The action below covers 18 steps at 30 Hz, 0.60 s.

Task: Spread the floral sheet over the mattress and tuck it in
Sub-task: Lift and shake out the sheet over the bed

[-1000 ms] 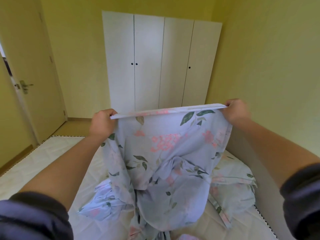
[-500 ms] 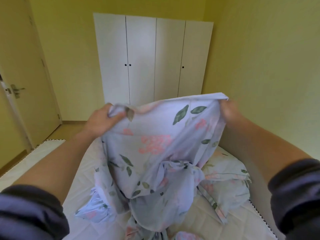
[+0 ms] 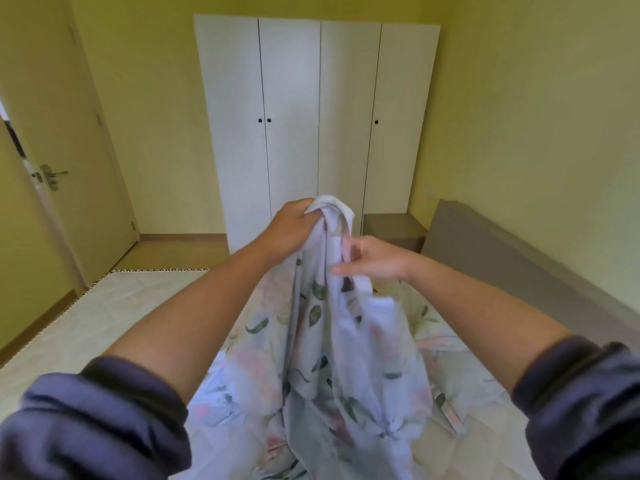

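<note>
Left hand (image 3: 291, 225): fingers curled tight round a bunched top edge of the floral sheet (image 3: 329, 358), held high above the mattress (image 3: 121, 317). Right hand (image 3: 375, 259): just beside and slightly below the left, pinching a hanging fold of the same cloth. One finger lies straight along the fabric. There is some motion blur here, so the exact grip is uncertain.

The sheet hangs from both hands in a narrow gathered column. Its lower part is heaped in a crumpled pile on the mattress, toward the side nearest the grey headboard (image 3: 519, 271).

Progress: early. The sheet is on the bed but not spread, and most of the quilted mattress surface is bare, especially the side away from the headboard. No edge is tucked as far as can be seen.

Left to do, by judgement: find the corners, open the cloth out flat, draw it across the full mattress, then tuck the sides.

Beyond the mattress foot is a white wardrobe (image 3: 311, 116).
</note>
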{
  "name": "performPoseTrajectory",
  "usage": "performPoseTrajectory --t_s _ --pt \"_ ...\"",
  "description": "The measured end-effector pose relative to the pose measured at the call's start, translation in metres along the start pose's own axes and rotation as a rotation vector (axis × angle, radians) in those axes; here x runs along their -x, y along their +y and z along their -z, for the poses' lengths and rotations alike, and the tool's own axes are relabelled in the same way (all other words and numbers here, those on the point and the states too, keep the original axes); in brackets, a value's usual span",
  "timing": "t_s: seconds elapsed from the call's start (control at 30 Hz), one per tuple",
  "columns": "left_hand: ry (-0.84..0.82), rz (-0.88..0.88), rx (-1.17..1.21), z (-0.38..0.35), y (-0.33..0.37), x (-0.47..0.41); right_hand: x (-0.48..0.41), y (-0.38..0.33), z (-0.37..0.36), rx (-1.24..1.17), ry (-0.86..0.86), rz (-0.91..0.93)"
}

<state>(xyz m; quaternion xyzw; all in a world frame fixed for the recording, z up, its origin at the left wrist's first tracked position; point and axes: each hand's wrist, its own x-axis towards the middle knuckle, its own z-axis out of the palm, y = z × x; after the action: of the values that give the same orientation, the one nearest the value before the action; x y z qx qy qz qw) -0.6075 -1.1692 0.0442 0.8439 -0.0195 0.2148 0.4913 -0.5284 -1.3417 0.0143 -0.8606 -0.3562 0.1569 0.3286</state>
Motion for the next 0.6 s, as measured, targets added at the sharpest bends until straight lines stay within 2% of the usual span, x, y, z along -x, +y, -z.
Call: performPoseTrajectory --t_s 0.1,0.2,0.27,0.33,0.43,0.5,0.6 --pt "-0.085 -0.023 -0.151 0.001 -0.004 0.000 -0.007 0.001 0.011 -0.121 0.321 0.004" --pt "-0.291 0.031 -0.636 0.009 -0.032 0.004 -0.002 0.015 0.038 -0.298 0.548 -0.041" --pt "-0.321 0.105 -0.862 0.007 -0.050 0.003 0.004 0.024 0.045 -0.378 0.600 -0.076" --pt "-0.285 0.202 -0.795 0.004 -0.060 0.003 0.014 0.032 0.048 -0.456 0.664 -0.107" --pt "-0.226 0.342 -0.462 -0.009 -0.065 0.002 0.033 0.067 0.067 -0.482 0.793 -0.167" --pt "-0.132 0.340 -0.399 -0.023 -0.065 0.000 0.051 0.092 0.083 -0.339 0.725 -0.213" --pt "-0.079 0.229 -0.244 -0.058 -0.048 -0.009 0.067 0.117 0.095 -0.206 0.321 -0.220"
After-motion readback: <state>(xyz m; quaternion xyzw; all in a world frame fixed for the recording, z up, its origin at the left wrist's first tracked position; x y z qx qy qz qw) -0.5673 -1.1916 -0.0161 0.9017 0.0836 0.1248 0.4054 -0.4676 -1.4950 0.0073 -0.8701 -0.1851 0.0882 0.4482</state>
